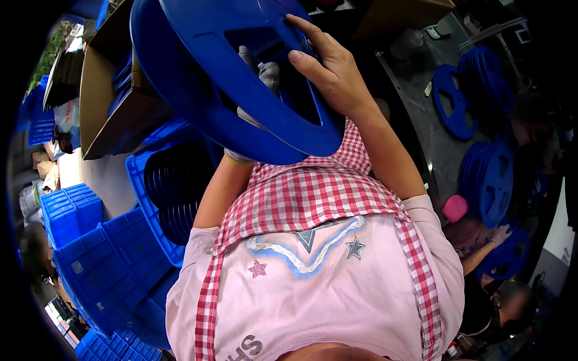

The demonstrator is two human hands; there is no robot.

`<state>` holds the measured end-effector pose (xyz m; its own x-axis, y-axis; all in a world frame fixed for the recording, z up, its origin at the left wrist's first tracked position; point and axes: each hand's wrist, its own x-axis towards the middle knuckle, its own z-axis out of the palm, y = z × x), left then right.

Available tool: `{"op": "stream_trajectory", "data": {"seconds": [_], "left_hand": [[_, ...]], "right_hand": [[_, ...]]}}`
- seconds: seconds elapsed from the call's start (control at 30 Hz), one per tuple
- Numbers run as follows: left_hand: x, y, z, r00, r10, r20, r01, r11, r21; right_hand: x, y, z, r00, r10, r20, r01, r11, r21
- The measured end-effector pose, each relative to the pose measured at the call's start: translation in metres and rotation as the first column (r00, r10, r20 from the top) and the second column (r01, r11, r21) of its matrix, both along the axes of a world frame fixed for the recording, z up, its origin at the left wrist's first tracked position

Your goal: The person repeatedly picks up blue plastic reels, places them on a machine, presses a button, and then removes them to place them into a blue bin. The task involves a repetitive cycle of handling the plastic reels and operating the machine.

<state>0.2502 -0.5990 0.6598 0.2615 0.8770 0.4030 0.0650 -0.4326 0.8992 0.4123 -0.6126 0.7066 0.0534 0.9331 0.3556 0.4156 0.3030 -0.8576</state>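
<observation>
A large blue plastic reel with wide cut-out windows is held up, tilted, in front of my apron. It looks like two round flanges, one behind the other. My right hand, bare, grips its right edge, thumb and forefinger on the face beside a window; the other fingers are mostly hidden. Through the windows shows my left hand in a grey glove, its fingers curled against the reel from behind or between the flanges. The left cuff emerges below the reel's lower edge.
On the left stand an open cardboard box with blue parts, a blue crate holding dark discs, and more blue crates. Blue reels are stacked on a grey table at right. A co-worker's gloved hand touches a reel there.
</observation>
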Motion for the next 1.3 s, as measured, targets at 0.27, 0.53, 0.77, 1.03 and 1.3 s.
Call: {"op": "stream_trajectory", "data": {"seconds": [0.27,0.53,0.77,1.03,1.3], "left_hand": [[-0.003,-0.004,-0.006,0.999,-0.032,-0.043,0.036,0.994,0.104],[-0.005,0.029,-0.004,0.746,-0.493,0.449,0.539,0.842,0.030],[-0.008,0.006,0.060,0.989,-0.132,0.071,0.133,0.991,-0.013],[-0.048,0.061,0.074,0.893,-0.306,0.331,0.322,0.947,0.006],[-0.117,0.178,0.102,0.753,-0.305,0.583,0.391,0.920,-0.024]], "right_hand": [[0.002,0.002,-0.008,0.999,0.004,0.039,-0.003,1.000,-0.020],[0.001,0.000,0.017,0.998,0.065,0.004,-0.064,0.989,-0.131],[0.002,0.008,0.059,0.988,0.027,0.155,-0.025,1.000,-0.011],[0.026,0.031,0.106,0.894,0.212,0.395,-0.158,0.974,-0.164],[0.042,0.145,0.142,0.625,0.062,0.778,-0.042,0.998,-0.045]]}}
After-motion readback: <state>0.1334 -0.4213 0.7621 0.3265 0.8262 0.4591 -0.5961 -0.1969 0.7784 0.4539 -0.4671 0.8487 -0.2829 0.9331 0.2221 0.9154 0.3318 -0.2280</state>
